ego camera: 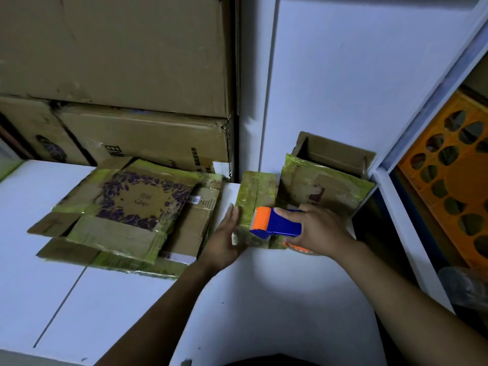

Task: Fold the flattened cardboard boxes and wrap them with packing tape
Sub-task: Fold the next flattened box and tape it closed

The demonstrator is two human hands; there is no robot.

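Observation:
A small folded cardboard box (257, 196), glossy with tape, stands on the white table (79, 299). My left hand (224, 241) lies flat against its left side with straight fingers. My right hand (317, 231) grips a blue and orange tape dispenser (274, 223), whose orange head presses on the box's top near edge. A stack of flattened taped boxes (126, 212) lies to the left, the top one printed with a purple leaf pattern.
Another folded taped box (324, 186) stands behind my right hand, with an open cardboard box (335, 151) behind it against the white wall. Large cartons (118, 75) are stacked at the back left. A white shelf frame with an orange crate (449, 180) stands at the right.

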